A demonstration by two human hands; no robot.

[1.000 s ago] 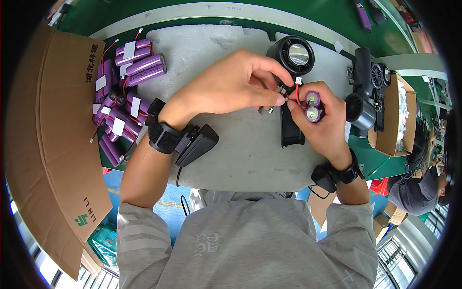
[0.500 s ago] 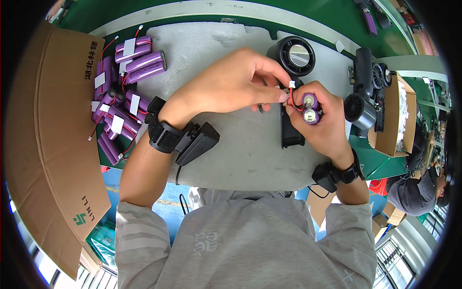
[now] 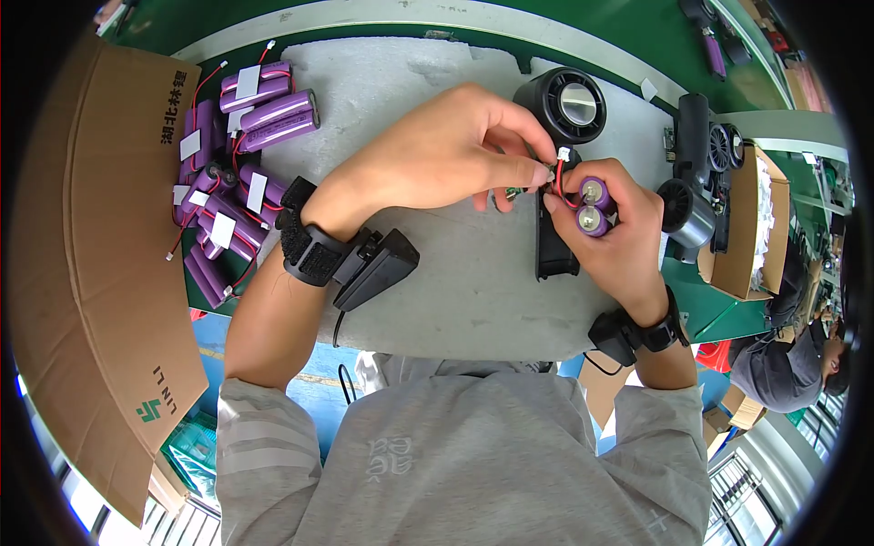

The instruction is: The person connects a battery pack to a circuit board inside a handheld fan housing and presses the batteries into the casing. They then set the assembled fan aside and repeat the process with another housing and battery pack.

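My right hand (image 3: 612,232) is closed around a purple two-cell battery pack (image 3: 592,221), its metal ends facing up. Red and black wires rise from the pack to a small white connector (image 3: 564,155). My left hand (image 3: 464,150) pinches beside those wires, thumb and forefinger together. A small green circuit board (image 3: 515,192) peeks out under its fingers, mostly hidden. Beneath both hands lies a black fan body with a round head (image 3: 577,104) and a long black handle (image 3: 556,250). The hands cover its middle.
Several purple battery packs (image 3: 278,120) with wires and white labels are heaped at the left, beside a tall cardboard box (image 3: 109,227). A grey-white foam sheet (image 3: 437,291) covers the bench. At right are black fan parts (image 3: 687,214) and an open carton (image 3: 778,223). A person (image 3: 778,369) sits beyond.
Both hands have stayed close together, with only slight finger movement. More of the green circuit board shows under my left fingers. The whole view has shifted a little.
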